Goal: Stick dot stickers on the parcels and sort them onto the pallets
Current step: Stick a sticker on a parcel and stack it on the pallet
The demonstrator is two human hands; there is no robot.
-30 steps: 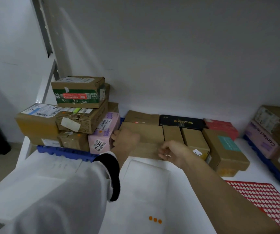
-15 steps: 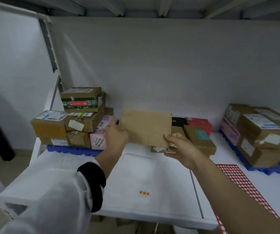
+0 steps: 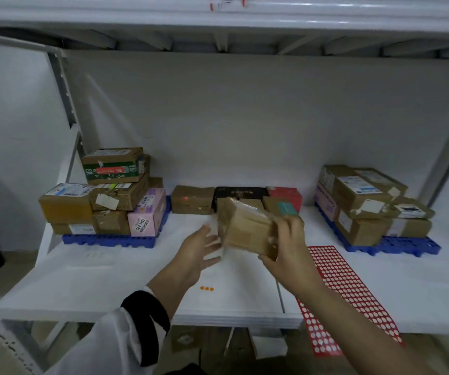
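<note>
I see a smooth white surface (image 3: 82, 280) under a metal shelf (image 3: 218, 20), with a pale wall (image 3: 245, 117) behind. Blue ribbed pallets (image 3: 109, 240) at ten and two o'clock carry stacked cardboard boxes (image 3: 66, 207). A red dotted sticker sheet (image 3: 347, 293) lies at four. At centre, my right hand (image 3: 288, 253) grips a tilted brown taped parcel (image 3: 245, 228); my left hand (image 3: 199, 253), fingers spread, is just beside it.

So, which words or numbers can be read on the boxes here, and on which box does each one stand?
"584-3405": on the white label of the pink box, left pallet.
Green box: print too blurred to read.
Shipping labels on other boxes: too small to read.
Brown box in the right hand: no text visible.
</note>
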